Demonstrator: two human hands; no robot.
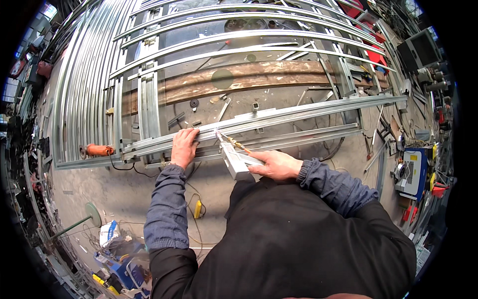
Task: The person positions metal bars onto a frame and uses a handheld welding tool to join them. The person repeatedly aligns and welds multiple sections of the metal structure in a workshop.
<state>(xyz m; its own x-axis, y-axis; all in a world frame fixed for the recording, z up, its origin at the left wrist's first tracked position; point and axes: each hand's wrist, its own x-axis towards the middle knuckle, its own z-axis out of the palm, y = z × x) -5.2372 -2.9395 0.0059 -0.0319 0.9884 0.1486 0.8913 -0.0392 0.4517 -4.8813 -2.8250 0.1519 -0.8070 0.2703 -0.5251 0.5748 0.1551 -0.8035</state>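
Across the frame in front of me lies a long, silvery grooved metal rail (279,115), slanting up to the right. My left hand (184,145) presses on it near its left part, fingers closed over the near edge. In my right hand (279,165) is a grey, box-bodied welding gun (233,158) with brass fittings and an orange part. Its tip meets the rail just right of my left fingers, where a small purplish-white glow shows. The fingers beneath the gun are partly hidden.
An orange angle grinder (97,150) lies at the rail's left end. Many parallel metal profiles (89,84) fill the far left. Behind the rail sits a worn wooden plank (199,84). A blue-white machine (413,172) stands right; cables and a yellow box (198,209) lie on the floor.
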